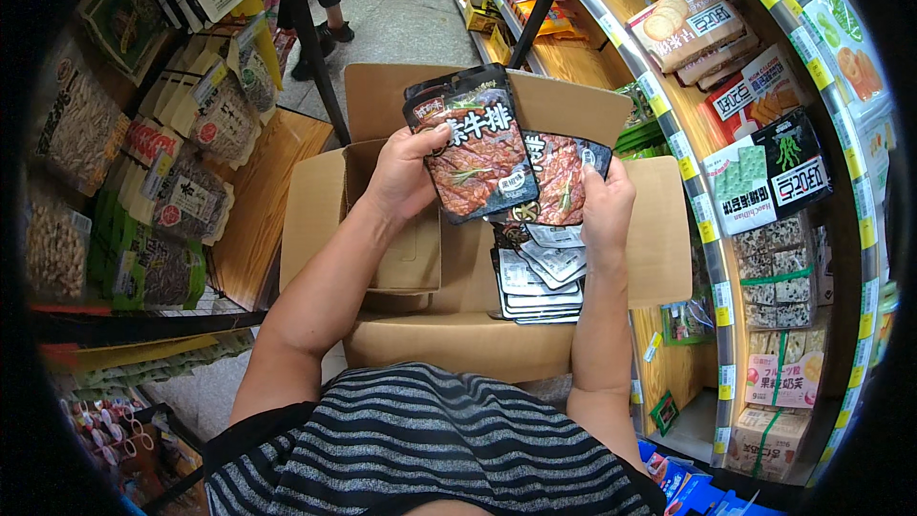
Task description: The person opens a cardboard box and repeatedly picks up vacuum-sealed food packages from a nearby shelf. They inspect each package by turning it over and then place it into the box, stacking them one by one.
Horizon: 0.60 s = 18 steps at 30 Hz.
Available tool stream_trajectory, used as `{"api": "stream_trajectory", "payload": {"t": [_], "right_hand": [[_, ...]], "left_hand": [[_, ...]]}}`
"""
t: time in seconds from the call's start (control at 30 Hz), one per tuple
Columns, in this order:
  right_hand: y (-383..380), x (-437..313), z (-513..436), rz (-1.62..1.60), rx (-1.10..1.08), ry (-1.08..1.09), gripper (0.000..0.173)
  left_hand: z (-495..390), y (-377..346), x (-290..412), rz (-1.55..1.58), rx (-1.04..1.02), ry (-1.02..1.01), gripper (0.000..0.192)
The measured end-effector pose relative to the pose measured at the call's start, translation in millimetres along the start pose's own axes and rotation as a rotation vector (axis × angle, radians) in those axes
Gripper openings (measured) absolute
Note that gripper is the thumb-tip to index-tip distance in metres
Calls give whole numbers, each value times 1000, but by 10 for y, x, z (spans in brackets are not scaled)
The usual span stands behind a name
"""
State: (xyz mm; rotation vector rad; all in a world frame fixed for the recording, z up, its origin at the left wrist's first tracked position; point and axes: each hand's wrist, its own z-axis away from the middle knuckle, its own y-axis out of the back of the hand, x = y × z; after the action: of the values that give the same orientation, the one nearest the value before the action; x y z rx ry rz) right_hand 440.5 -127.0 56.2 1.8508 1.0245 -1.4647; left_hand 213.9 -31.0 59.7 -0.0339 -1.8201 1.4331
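Black snack pouches with pictures of meat are held in my left hand, its thumb on their front. My right hand grips another such pouch by its side edge, partly behind the ones on the left. Both hands are over an open cardboard box with its flaps spread. Inside it at the right lies a stack of similar pouches, several showing their silvery backs. A smaller open carton sits in the box's left part.
Wooden shelves with packed biscuits and price tags curve along the right. Bagged seeds and nuts fill a rack at the left, beside a wooden board. Another person's legs stand in the aisle beyond the rack.
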Motion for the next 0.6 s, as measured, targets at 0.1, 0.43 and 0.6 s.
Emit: {"api": "stream_trajectory", "payload": {"t": [0.1, 0.43, 0.6], "right_hand": [[-37, -60, 6, -215, -45, -75, 18], [-70, 49, 10, 66, -6, -22, 22], [-137, -60, 60, 250, -37, -68, 35]], "left_hand": [[16, -3, 30, -3, 9, 16, 28], [61, -49, 29, -83, 34, -16, 28], [45, -82, 6, -106, 0, -39, 27]]}}
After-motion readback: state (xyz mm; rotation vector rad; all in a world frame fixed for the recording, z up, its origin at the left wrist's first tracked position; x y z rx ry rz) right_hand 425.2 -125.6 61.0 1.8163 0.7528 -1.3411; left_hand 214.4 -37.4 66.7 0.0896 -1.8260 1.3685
